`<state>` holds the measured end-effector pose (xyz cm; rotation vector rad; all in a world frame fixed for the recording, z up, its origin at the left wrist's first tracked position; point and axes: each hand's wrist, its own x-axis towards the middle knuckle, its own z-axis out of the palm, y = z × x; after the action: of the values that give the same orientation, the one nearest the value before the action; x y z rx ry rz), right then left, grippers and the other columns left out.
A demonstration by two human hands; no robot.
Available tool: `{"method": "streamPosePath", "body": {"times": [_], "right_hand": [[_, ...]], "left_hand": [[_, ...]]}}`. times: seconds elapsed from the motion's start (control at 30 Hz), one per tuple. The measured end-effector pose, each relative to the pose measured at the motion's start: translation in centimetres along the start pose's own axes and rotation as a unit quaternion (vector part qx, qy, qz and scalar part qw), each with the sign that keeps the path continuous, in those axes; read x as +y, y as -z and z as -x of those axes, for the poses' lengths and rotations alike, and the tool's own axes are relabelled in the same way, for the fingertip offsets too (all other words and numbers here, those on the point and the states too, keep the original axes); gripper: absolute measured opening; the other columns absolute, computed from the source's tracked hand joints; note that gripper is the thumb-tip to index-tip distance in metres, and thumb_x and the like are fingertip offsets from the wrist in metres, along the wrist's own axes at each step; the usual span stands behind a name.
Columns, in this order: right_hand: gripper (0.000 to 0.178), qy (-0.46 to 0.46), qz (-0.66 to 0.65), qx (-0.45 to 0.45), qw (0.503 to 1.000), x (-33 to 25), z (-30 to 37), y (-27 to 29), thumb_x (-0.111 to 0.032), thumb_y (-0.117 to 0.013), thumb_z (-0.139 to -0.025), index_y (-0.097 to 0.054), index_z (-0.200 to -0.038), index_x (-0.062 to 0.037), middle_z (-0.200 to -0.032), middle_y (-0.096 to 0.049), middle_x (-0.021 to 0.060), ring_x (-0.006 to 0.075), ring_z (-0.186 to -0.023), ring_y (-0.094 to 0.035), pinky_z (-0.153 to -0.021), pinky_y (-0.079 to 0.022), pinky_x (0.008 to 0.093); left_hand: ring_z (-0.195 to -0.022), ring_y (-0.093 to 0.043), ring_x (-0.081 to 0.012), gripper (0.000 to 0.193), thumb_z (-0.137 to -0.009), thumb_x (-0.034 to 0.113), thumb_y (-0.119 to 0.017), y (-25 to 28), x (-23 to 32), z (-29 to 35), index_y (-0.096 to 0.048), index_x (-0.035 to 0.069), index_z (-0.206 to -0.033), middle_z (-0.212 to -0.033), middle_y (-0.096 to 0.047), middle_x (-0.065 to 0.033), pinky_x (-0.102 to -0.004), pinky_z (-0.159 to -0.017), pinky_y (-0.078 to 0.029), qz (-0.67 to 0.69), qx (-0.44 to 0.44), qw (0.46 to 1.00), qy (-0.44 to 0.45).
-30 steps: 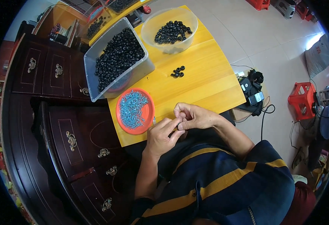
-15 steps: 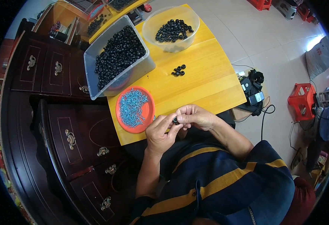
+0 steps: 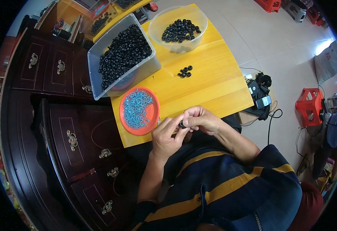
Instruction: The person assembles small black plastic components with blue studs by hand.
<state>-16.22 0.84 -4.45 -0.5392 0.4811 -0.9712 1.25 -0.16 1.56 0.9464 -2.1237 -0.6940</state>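
Note:
Just off the near edge of the yellow table, my left hand (image 3: 167, 135) and my right hand (image 3: 201, 120) meet, both closed on one small round black piece (image 3: 182, 124) with a hole in it. The left thumb and forefinger pinch it from the left, the right thumb presses from the right. Fingers cover most of it, so finer detail is hidden. Left of my hands lies an orange-red plate (image 3: 153, 111) with many small silvery-blue metal pieces (image 3: 135, 109), perhaps screws. Farther off on the table sits a small group of similar black pieces (image 3: 185, 72).
A clear rectangular bin (image 3: 147, 66) full of black pieces stands at the far left of the yellow table (image 3: 210, 73). Beside it is a round clear tub (image 3: 199, 43) holding more. Dark wooden drawers (image 3: 76, 142) flank the left; a red stool (image 3: 309, 106) and cables are on the right.
The view has shifted slightly, so everything sits a little differently in the picture. My hands keep the same pinch on the black piece, with barely any finger movement.

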Motion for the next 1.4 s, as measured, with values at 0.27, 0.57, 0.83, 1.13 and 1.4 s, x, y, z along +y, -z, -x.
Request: {"method": "streamPosePath", "body": {"times": [0.27,0.57,0.83,1.13,1.4], "right_hand": [[0.012,0.006,0.02,-0.001,1.0,-0.5,0.7,-0.7,-0.016,-0.074,-0.087,-0.069,-0.086,-0.0041,-0.067,-0.06,-0.0008,0.0052,-0.056,-0.048,-0.054,-0.04,0.0214],[0.011,0.05,0.026,0.032,0.998,-0.1,0.0,-1.3,-0.014,-0.072,-0.087,-0.067,-0.083,-0.005,-0.067,-0.06,-0.002,0.0044,-0.054,-0.048,-0.053,-0.04,0.0205],[0.015,0.045,0.005,0.032,0.998,0.6,-0.7,0.1,-0.018,-0.07,-0.091,-0.068,-0.084,-0.0056,-0.067,-0.058,-0.0022,0.0054,-0.058,-0.05,-0.054,-0.04,0.0202],[0.015,0.048,0.044,0.084,0.994,0.0,-0.5,-0.3,-0.018,-0.068,-0.092,-0.068,-0.084,-0.0045,-0.067,-0.057,-0.0025,0.0046,-0.059,-0.049,-0.056,-0.04,0.0204],[0.011,0.057,0.044,0.105,0.992,0.0,-0.6,-0.1,-0.015,-0.068,-0.091,-0.068,-0.085,-0.0059,-0.068,-0.059,-0.0018,0.0041,-0.058,-0.05,-0.053,-0.04,0.0185]], "left_hand": [[-0.069,-0.065,-0.0225,0.036,-0.08,0.005,-0.077,0.8,1.3,-0.2,-0.067,0.0,-0.114,-0.083,-0.066,-0.0117,-0.0301,-0.061,-0.052,-0.057,-0.022,0.997,-0.047],[-0.072,-0.068,-0.0273,0.034,-0.079,0.003,-0.075,0.2,-0.2,-0.3,-0.068,0.002,-0.113,-0.085,-0.068,-0.012,-0.0349,-0.063,-0.054,-0.026,0.023,0.998,-0.048],[-0.076,-0.068,-0.0227,0.034,-0.082,0.0,-0.074,0.0,-0.8,-0.5,-0.066,0.0,-0.115,-0.087,-0.067,-0.0125,-0.0308,-0.066,-0.053,0.0,0.006,1.0,-0.007],[-0.074,-0.068,-0.0226,0.038,-0.079,0.001,-0.076,-0.2,-0.9,-0.7,-0.065,0.0,-0.115,-0.091,-0.068,-0.0128,-0.0311,-0.064,-0.055,-0.012,-0.003,1.0,0.011],[-0.075,-0.069,-0.0235,0.034,-0.077,-0.002,-0.076,-0.5,-0.8,-1.0,-0.067,0.0,-0.11,-0.091,-0.069,-0.0129,-0.0305,-0.065,-0.056,-0.003,0.013,1.0,0.026]]}}
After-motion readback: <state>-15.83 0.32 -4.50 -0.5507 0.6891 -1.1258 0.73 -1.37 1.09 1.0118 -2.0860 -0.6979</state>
